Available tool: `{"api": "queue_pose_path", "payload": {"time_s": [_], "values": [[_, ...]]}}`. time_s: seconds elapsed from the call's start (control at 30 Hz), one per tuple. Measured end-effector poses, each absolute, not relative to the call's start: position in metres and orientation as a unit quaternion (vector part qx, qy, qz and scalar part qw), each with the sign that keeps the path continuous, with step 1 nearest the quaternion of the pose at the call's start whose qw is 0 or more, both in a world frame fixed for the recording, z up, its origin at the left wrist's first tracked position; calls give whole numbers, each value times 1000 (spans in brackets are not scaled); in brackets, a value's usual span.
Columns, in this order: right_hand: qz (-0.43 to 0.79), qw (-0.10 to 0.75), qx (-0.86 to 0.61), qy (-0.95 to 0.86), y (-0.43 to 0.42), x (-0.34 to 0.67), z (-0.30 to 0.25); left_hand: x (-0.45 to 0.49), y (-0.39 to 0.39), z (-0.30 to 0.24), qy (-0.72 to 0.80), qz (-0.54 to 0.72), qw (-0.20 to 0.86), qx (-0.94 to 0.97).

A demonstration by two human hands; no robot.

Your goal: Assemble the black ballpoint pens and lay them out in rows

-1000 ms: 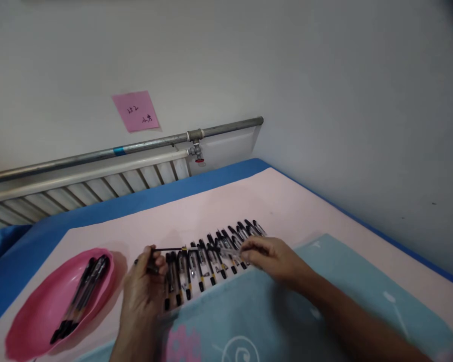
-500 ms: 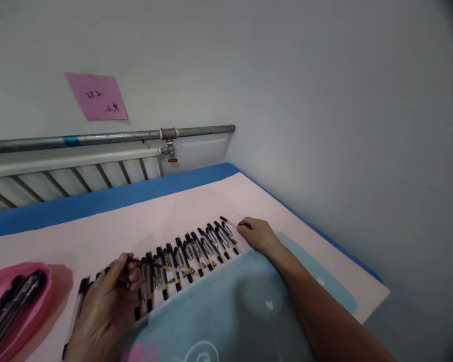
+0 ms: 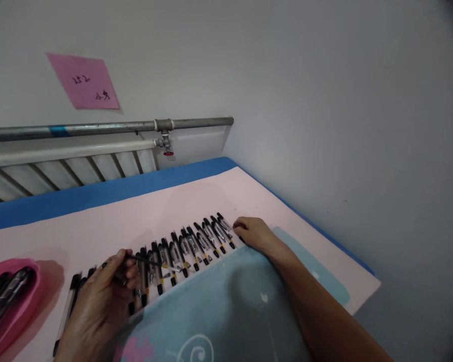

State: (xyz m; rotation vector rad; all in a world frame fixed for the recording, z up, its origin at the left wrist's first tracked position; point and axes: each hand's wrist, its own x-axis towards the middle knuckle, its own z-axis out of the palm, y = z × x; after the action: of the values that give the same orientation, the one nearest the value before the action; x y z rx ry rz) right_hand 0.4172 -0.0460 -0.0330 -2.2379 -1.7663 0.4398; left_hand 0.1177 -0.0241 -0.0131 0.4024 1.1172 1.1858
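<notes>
A row of several clear-bodied black pens [image 3: 189, 246] lies side by side along the upper edge of a light blue towel [image 3: 226, 311]. My left hand [image 3: 98, 306] is closed at the row's left end, pinching a thin black pen refill [image 3: 143, 260] that points right over the pens. My right hand [image 3: 254, 234] rests at the row's right end with its fingers curled on the last pen [image 3: 230, 227]. One capped pen [image 3: 66, 314] lies beside my left hand.
A pink bowl [image 3: 13, 314] holding several black pens sits at the far left. The table has a pink cover [image 3: 143, 211] with a blue border. A radiator [image 3: 60, 171] and a metal pipe [image 3: 109, 127] run along the back wall. A pink note [image 3: 83, 81] hangs above.
My right hand went from the middle of the row to its right end with a pen. The view swung right and the bowl slid to the left edge.
</notes>
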Motion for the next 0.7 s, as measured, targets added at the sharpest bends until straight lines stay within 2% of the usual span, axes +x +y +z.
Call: {"api": "queue_pose_path", "payload": {"time_s": [0.7], "values": [[162, 147, -769, -601, -48, 415, -32, 125, -29, -29, 500, 477, 683, 236]]}}
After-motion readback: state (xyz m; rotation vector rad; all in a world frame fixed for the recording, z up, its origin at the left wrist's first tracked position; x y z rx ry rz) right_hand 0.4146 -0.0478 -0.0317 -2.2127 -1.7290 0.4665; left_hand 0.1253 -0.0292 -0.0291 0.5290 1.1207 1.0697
